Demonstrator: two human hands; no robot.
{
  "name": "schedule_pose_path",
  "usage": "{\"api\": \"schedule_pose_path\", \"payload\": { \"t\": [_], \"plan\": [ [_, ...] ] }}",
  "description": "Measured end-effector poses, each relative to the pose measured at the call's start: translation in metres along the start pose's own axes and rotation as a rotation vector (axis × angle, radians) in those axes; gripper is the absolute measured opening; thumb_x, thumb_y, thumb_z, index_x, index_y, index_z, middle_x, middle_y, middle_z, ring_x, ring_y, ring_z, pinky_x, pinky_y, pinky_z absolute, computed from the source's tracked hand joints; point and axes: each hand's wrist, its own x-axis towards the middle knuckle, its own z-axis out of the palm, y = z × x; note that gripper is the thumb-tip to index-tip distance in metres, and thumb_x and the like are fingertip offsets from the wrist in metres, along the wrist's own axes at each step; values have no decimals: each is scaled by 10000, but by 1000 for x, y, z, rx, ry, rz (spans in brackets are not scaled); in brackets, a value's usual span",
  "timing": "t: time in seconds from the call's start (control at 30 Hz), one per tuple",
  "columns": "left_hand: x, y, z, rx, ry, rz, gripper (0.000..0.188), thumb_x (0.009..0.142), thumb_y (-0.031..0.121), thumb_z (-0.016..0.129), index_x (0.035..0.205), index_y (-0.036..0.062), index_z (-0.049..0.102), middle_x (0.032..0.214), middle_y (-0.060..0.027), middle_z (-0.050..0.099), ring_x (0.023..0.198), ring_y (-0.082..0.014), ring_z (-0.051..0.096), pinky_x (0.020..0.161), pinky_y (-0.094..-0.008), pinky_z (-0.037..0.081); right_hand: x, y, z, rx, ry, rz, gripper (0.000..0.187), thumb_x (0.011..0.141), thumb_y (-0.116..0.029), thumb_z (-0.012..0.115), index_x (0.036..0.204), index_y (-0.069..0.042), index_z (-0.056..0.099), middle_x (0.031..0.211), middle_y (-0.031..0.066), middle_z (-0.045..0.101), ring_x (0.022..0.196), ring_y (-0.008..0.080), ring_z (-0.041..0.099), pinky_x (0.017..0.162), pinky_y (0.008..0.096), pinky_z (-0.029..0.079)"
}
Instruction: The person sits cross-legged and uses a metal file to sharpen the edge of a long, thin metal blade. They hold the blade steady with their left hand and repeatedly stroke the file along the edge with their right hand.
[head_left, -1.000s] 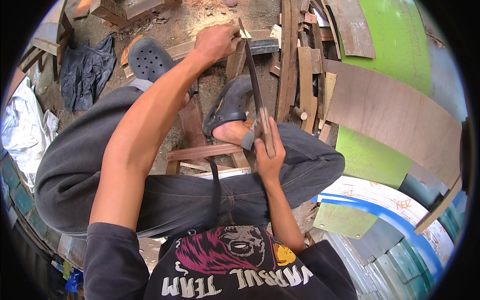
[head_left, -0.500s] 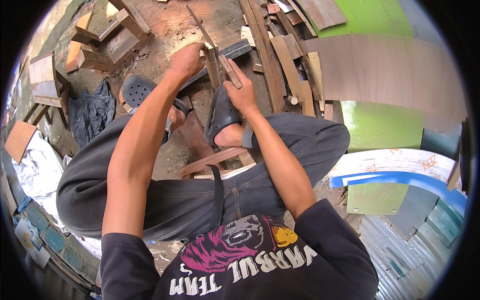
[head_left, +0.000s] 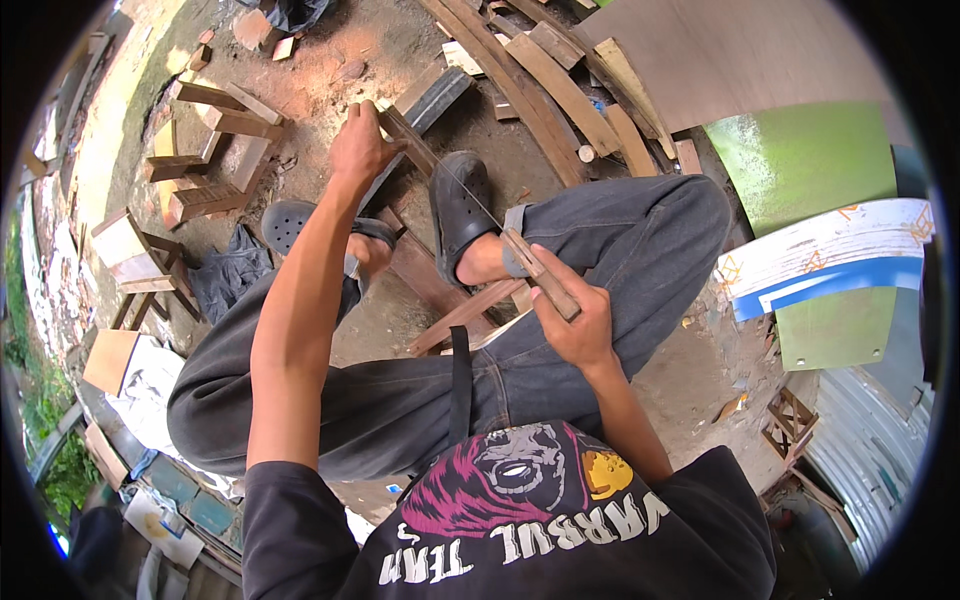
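My right hand is closed round the wooden handle of a handsaw. Its thin blade, seen almost edge-on, runs forward and left to the end of a short wood strip. My left hand grips that strip near its far end, with the fingertips partly hidden. Under the strip lies a long dark beam, slanting across the ground between my feet. My right clog is close beside the strip and blade; my left clog is near the beam's lower end.
Long planks and offcuts lie ahead to the right. Small wooden frames and a stool-like piece stand at left, near a black plastic bag. Green boards and corrugated metal sheets are at right.
My right hand has drawn the saw back toward me and to the right. My left hand stays on the wood strip. The whole view has shifted somewhat.
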Motion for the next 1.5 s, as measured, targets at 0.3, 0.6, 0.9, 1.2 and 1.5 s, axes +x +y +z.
{"api": "schedule_pose_path", "payload": {
  "t": [0.3, 0.6, 0.9, 1.2, 1.5],
  "plan": [
    [7, 6, 4, -22, 94, -23, 523, 806, 411, 844, 1053, 28, 585, 1090, -188, 620, 980, -413, 663, 798, -515, 530, -8, -24, -26, 26, 154, -52, 478, 883, 30, 640, 1356, 87, 594, 1223, 266, 706, 1086, 329, 734, 876, 350, 581],
    [16, -37, 0, -234, 63, -10, 396, 946, 372, 655, 923, -23, 687, 978, -225, 685, 897, -419, 665, 805, -482, 521, 2, -28, -41, 21, 90, -49, 483, 912, -12, 628, 1383, 78, 577, 1261, 263, 693, 1162, 312, 700, 952, 364, 551],
    [-10, -64, 10, -335, 36, -4, 335, 854, 333, 779, 1023, 45, 742, 1092, -192, 692, 994, -362, 693, 873, -455, 538, 10, -42, 5, 48, 9, -61, 467, 930, -73, 640, 1379, 48, 596, 1206, 266, 712, 1129, 304, 716, 923, 360, 560],
    [-24, -64, 12, -417, 112, -42, 331, 848, 309, 797, 1000, 21, 734, 1069, -192, 689, 993, -363, 698, 867, -451, 540, 30, -54, 25, -32, -108, -46, 468, 923, -75, 650, 1382, 11, 610, 1078, 239, 750, 982, 251, 762, 822, 339, 574],
    [-27, -62, 13, -440, 141, -68, 328, 846, 327, 795, 1025, 57, 746, 1061, -173, 689, 1008, -376, 676, 873, -465, 523, 39, -64, 31, -90, -173, -36, 472, 935, -78, 639, 1394, 19, 589, 1131, 245, 737, 1003, 296, 761, 830, 354, 579]
  ]
}}
